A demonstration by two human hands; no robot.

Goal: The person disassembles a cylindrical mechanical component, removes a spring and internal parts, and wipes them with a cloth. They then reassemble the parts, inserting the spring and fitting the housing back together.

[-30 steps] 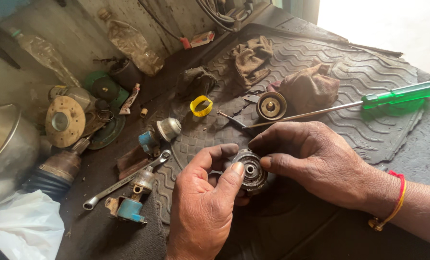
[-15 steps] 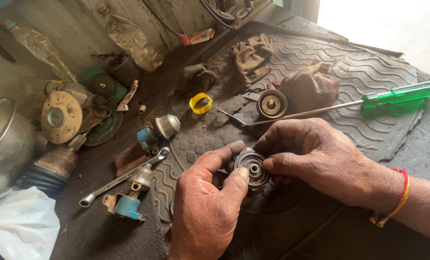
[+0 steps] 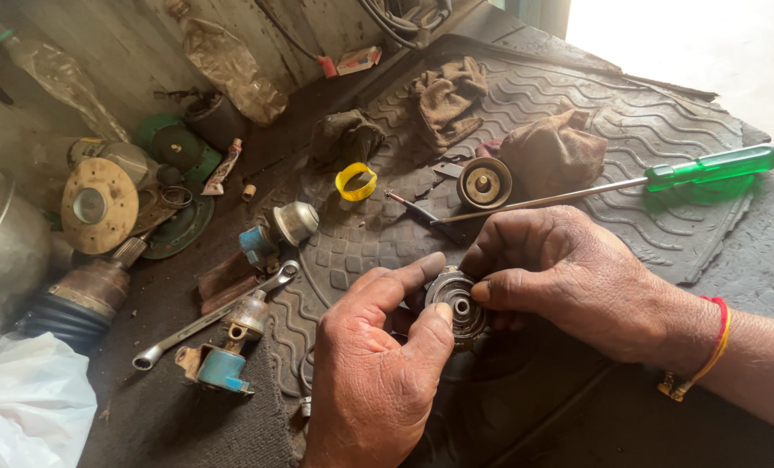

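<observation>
both hands still grip the round metal pulley [image 3: 458, 305] above the rubber mat [image 3: 664, 130]: left hand [image 3: 378, 373] pinches its rim, right hand [image 3: 569, 277] fingers now nearer its hub; the green-handled screwdriver [image 3: 708, 166] lies unmoved.

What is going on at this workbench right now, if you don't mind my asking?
A person holds a small round dark metal part between both hands. The left hand grips it with thumb and forefinger, and the right hand pinches its edge. They work over a ribbed black rubber mat. A green-handled screwdriver, a yellow plastic ring and a silver ring spanner lie nearby, untouched.
</observation>
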